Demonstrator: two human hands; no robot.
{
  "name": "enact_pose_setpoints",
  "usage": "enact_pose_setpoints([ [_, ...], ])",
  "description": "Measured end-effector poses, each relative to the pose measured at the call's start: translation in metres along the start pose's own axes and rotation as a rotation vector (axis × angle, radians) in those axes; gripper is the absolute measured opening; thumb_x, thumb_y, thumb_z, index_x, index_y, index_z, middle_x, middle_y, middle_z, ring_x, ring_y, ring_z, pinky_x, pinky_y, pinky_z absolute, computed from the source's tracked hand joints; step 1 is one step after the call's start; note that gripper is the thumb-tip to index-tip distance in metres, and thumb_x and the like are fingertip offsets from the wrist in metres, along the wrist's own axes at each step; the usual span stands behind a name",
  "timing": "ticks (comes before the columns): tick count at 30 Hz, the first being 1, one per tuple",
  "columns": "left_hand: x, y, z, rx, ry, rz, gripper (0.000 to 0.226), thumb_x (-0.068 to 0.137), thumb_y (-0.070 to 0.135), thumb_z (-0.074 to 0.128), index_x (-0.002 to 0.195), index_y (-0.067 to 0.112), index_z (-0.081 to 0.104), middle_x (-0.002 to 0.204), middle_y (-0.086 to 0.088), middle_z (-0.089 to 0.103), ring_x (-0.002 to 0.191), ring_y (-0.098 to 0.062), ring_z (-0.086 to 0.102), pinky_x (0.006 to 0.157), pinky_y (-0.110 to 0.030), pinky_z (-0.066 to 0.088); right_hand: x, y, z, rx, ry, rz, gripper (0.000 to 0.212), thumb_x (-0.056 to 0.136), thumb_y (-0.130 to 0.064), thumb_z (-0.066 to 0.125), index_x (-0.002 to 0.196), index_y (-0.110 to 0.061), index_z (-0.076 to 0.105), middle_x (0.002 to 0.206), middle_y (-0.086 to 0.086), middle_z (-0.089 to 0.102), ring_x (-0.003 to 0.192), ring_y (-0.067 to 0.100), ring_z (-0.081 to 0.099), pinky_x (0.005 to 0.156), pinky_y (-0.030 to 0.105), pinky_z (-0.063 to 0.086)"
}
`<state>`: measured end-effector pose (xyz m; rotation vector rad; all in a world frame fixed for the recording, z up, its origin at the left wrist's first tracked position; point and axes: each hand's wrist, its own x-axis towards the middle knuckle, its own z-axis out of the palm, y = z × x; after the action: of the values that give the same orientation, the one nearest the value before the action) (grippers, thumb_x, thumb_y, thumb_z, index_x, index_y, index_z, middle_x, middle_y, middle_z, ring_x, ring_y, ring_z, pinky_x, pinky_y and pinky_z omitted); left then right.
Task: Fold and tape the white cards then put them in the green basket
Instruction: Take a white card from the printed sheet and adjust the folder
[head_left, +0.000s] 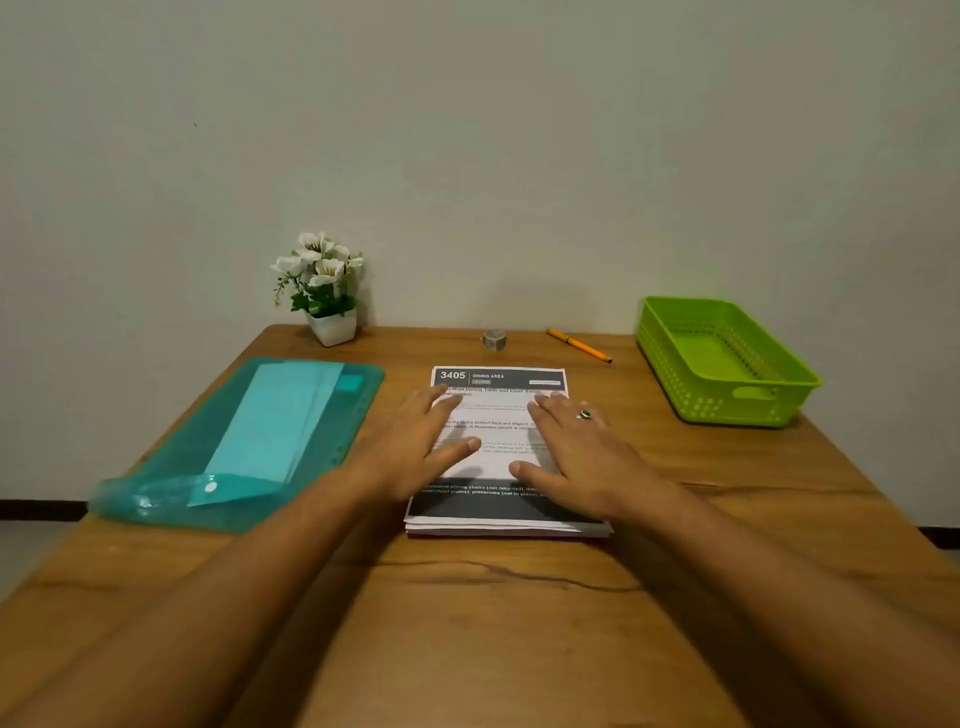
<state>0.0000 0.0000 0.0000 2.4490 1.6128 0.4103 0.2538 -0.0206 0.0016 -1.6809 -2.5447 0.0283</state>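
A stack of white printed cards (501, 382) lies in the middle of the wooden table, the top sheet headed "3405 DINING AREA". My left hand (421, 449) lies flat on the stack's left half, fingers straight and spread. Flat on the right half rests my right hand (576, 452), with a ring on one finger. A small roll of tape (494, 340) stands behind the stack near the wall. The green basket (722, 361) sits at the far right of the table and holds nothing that I can see.
A teal plastic folder (244, 447) with paper inside lies at the left, its flap open toward me. A white pot of white flowers (324, 291) stands at the back left. An orange pen (578, 344) lies behind the cards. The wall rises right behind the table (467, 623).
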Motion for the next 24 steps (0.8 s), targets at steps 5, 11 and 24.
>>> enact_pose_setpoints([
  [5, 0.024, -0.012, 0.016, 0.058, -0.131, -0.018, 0.082, 0.095, 0.076, 0.033, 0.161, 0.029, 0.023, 0.169, 0.0, 0.015, 0.154, -0.019, 0.017, 0.122, -0.053, 0.027, 0.015, 0.0, 0.02, 0.035, -0.079, -0.044, 0.091, 0.098, -0.076, 0.03, 0.166, -0.016, 0.015, 0.173, 0.005, 0.013, 0.16, 0.021, 0.01, 0.129, 0.045, 0.01],
  [11, 0.057, -0.02, 0.034, 0.148, -0.194, 0.022, 0.074, 0.1, 0.068, 0.027, 0.163, 0.03, 0.014, 0.171, -0.002, 0.007, 0.157, -0.021, 0.004, 0.126, -0.051, 0.007, 0.038, 0.009, 0.036, 0.069, -0.101, -0.095, 0.084, 0.1, -0.073, 0.031, 0.164, -0.019, 0.023, 0.172, 0.007, 0.017, 0.159, 0.025, 0.013, 0.128, 0.047, 0.014],
  [24, 0.062, -0.029, 0.053, 0.249, -0.143, 0.034, 0.073, 0.1, 0.071, 0.011, 0.163, 0.035, 0.001, 0.171, 0.004, -0.003, 0.158, -0.02, -0.007, 0.127, -0.048, -0.002, 0.041, 0.014, 0.055, 0.13, -0.074, -0.098, 0.088, 0.097, -0.078, 0.021, 0.166, -0.024, 0.014, 0.175, 0.0, 0.004, 0.161, 0.019, -0.003, 0.129, 0.041, -0.005],
])
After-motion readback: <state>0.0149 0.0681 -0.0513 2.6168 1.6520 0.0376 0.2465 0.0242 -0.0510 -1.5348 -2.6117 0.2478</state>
